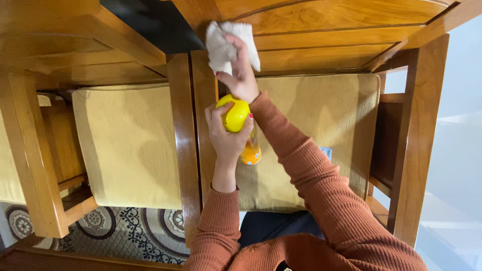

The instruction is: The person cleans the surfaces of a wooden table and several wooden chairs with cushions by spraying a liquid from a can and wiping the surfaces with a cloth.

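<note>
Seen from above, the person's right hand (241, 75) pressed a crumpled off-white cloth (228, 45) against the wooden rail (321, 37) at the top of a chair back, its fingers (236, 50) closed around the bunched fabric. The left hand (227, 134) held a yellow-capped spray bottle (240, 128) upright just below the cloth, fingers wrapped shut around the cap, over the near edge of the tan seat cushion (321, 135). Both arms wore rust-coloured ribbed sleeves (301, 165). To do the wiping well, it seemed best to keep the cloth flat on the rail and follow the grain, with the bottle's nozzle turned away from the cushion so that no mist settled on the fabric; which way the nozzle faced could not be told. The chair's side post (183, 140) stood just beside the left wrist, so that elbow had little room to swing inward. A second chair with a matching cushion (128, 145) stood touching or nearly touching on the left. To the right, past the other post (416, 140), lay pale open floor (459, 165) with free room for the right arm to sweep along the rail. A patterned rug (125, 228) showed beneath the chairs, and a dark surface (150, 22) lay beyond the rail at the top.
</note>
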